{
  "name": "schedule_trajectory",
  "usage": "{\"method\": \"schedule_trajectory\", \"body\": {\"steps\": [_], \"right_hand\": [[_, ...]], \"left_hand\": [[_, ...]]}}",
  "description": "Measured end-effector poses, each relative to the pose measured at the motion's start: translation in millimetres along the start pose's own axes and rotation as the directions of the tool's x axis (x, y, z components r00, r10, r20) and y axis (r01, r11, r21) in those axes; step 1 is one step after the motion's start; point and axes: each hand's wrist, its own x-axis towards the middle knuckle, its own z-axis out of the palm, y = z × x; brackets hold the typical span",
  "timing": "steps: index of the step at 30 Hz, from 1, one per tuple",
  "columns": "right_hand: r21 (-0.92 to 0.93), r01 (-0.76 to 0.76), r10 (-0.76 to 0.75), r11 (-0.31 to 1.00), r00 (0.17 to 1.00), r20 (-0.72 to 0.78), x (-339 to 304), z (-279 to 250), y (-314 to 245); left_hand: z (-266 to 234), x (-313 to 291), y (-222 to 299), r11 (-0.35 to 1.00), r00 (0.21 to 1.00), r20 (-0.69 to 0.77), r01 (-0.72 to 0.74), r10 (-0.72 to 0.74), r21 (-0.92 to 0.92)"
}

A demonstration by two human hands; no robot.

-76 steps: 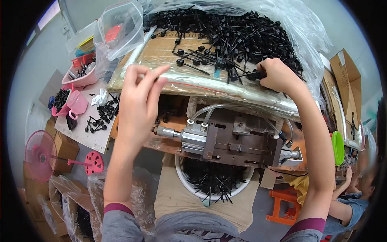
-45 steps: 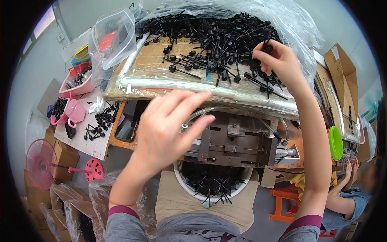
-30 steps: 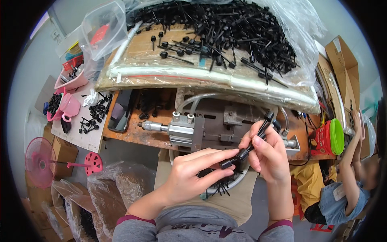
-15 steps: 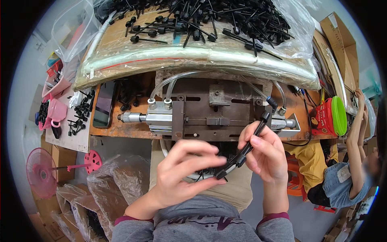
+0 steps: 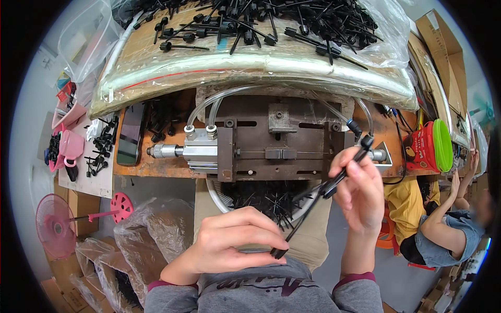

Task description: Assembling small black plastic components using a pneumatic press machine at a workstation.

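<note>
My left hand [image 5: 235,241] pinches the blocky lower end of a thin black plastic rod [image 5: 302,221], which slants up toward my right hand. Closed around the upper part of a dark bundle, my right hand [image 5: 359,194] grips black plastic rods with thick heads [image 5: 367,141]; how many is hard to tell. Below and between the hands, a white round basket [image 5: 222,201] in my lap holds a heap of similar black rods [image 5: 271,201]. Just beyond stands a dark metal fixture [image 5: 279,151] with a small clamp block [image 5: 281,153] in its middle.
A silver air cylinder [image 5: 201,156] with clear hoses sits left of the fixture. Behind, a plastic-covered board [image 5: 250,70] bears a large pile of black rods [image 5: 250,23]. A phone [image 5: 130,136], a red bucket [image 5: 421,148], a pink fan [image 5: 55,225] and another person [image 5: 443,235] are around.
My hands have moved apart, the right one up and rightward, the left slightly down. A long thin rod now stretches between them, and the basket shows more fully.
</note>
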Motion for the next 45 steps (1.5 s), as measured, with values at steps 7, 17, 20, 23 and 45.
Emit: {"method": "schedule_trajectory", "body": {"steps": [7, 17, 20, 23, 45], "right_hand": [[-0.344, 0.338, -0.400, 0.876, 0.908, -0.127, -5.5, 0.9, -1.7], [-0.604, 0.469, -0.613, 0.645, 0.789, -0.042, -26.8, 5.1, 6.9], [-0.736, 0.508, -0.712, 0.447, 0.701, 0.051, -28.3, 4.6, 9.2], [-0.888, 0.451, -0.762, 0.088, 0.605, 0.232, -31.5, 1.3, 9.2], [-0.743, 0.489, -0.563, -0.456, 0.488, 0.667, -13.5, -3.8, 34.5]], "left_hand": [[20.0, 10.0, -32.3, 0.793, 0.970, -0.122, -0.094, 0.208, 0.601], [33.5, 19.1, -51.2, 0.546, 0.982, -0.055, -0.052, 0.178, 0.836], [32.0, 20.6, -50.4, 0.555, 0.987, -0.055, -0.039, 0.153, 0.831], [30.2, 20.4, -49.3, 0.560, 0.989, -0.057, -0.029, 0.135, 0.828], [25.5, 8.9, -16.6, 0.877, 0.973, -0.160, -0.073, 0.167, 0.474]]}}
